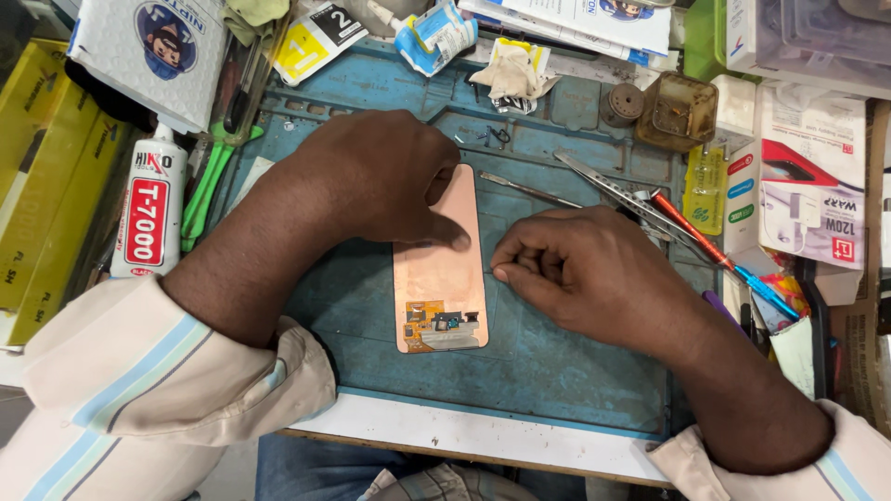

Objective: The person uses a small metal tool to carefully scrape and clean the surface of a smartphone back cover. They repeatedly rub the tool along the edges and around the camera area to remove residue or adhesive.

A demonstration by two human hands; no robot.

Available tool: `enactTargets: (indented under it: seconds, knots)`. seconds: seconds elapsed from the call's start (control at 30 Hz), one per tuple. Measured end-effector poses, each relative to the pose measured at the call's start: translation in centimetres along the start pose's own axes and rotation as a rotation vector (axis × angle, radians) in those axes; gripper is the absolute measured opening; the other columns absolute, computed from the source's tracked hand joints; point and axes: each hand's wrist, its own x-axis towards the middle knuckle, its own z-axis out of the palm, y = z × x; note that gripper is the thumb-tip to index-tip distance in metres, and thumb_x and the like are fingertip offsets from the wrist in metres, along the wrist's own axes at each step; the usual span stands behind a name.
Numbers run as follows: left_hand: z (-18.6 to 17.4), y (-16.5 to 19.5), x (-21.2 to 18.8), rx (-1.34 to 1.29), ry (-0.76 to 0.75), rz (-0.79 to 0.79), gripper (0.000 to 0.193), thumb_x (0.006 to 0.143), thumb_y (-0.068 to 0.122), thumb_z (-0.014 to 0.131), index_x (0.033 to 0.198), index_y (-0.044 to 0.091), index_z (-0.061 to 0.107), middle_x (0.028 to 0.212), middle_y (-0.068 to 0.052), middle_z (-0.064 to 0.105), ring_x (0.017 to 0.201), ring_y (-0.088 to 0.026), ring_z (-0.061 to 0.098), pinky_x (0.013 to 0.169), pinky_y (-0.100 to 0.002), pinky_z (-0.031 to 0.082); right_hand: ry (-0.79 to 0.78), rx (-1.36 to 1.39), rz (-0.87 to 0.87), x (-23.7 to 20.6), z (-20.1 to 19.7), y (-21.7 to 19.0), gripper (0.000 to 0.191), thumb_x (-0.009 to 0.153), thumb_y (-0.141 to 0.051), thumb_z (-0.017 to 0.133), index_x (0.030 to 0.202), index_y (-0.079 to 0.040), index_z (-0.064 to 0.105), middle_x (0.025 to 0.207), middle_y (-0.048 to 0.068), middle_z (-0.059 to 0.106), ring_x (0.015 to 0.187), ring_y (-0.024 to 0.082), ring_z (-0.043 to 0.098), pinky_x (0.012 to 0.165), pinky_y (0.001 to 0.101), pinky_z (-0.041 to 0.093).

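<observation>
A phone display panel [436, 278] lies copper-coloured back up on a blue work mat [557, 362], with an orange flex strip at its near end. My left hand [380, 176] rests on the panel's upper half and presses it down with the thumb. My right hand [575, 269] is at the panel's right edge, fingers curled and pinched together at the rim; whether they hold something small there I cannot tell.
A white glue tube [148, 209] and green-handled tools [209, 181] lie left of the mat. Metal tweezers [603, 190], a thin metal spudger [524, 188] and a red-and-blue screwdriver [719, 255] lie to the right. Boxes and packets crowd the back and right edges.
</observation>
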Motion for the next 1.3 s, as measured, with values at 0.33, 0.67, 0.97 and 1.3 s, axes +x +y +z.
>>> enactTargets:
  seconds: [0.33, 0.67, 0.97, 1.3]
  knots:
    - [-0.2, 0.8, -0.3, 0.033, -0.012, -0.045, 0.068, 0.052, 0.066, 0.093, 0.090, 0.013, 0.072, 0.093, -0.011, 0.073, 0.093, -0.033, 0.071, 0.082, -0.048, 0.056, -0.121, 0.092, 0.183, 0.1, -0.3, -0.5, 0.016, 0.080, -0.023, 0.079, 0.093, -0.013, 0.080, 0.056, 0.002, 0.072, 0.041, 0.012, 0.061, 0.044, 0.0320, 0.046]
    - [0.0, 0.6, -0.3, 0.019, -0.013, -0.054, 0.069, 0.051, 0.066, 0.093, 0.090, 0.013, 0.072, 0.094, -0.011, 0.073, 0.095, -0.034, 0.071, 0.083, -0.049, 0.056, -0.187, 0.072, 0.141, 0.1, -0.2, -0.4, 0.015, 0.079, -0.024, 0.080, 0.091, -0.013, 0.080, 0.054, 0.001, 0.071, 0.040, 0.012, 0.061, 0.044, 0.0324, 0.047]
    - [0.2, 0.7, -0.3, 0.013, -0.015, -0.059, 0.069, 0.051, 0.066, 0.094, 0.089, 0.013, 0.072, 0.093, -0.012, 0.073, 0.095, -0.034, 0.071, 0.083, -0.049, 0.056, -0.249, 0.082, 0.080, -0.2, -0.2, -0.6, 0.012, 0.079, -0.022, 0.079, 0.089, -0.015, 0.079, 0.051, -0.001, 0.068, 0.039, 0.011, 0.061, 0.044, 0.0309, 0.048]
    - [0.2, 0.7, -0.2, 0.017, -0.026, -0.080, 0.070, 0.051, 0.066, 0.094, 0.091, 0.012, 0.072, 0.094, -0.012, 0.072, 0.094, -0.033, 0.072, 0.081, -0.048, 0.057, -0.334, 0.060, 0.135, -0.2, -0.3, -1.3, 0.013, 0.081, -0.027, 0.081, 0.089, -0.016, 0.079, 0.052, 0.000, 0.065, 0.037, 0.012, 0.058, 0.042, 0.0331, 0.045]
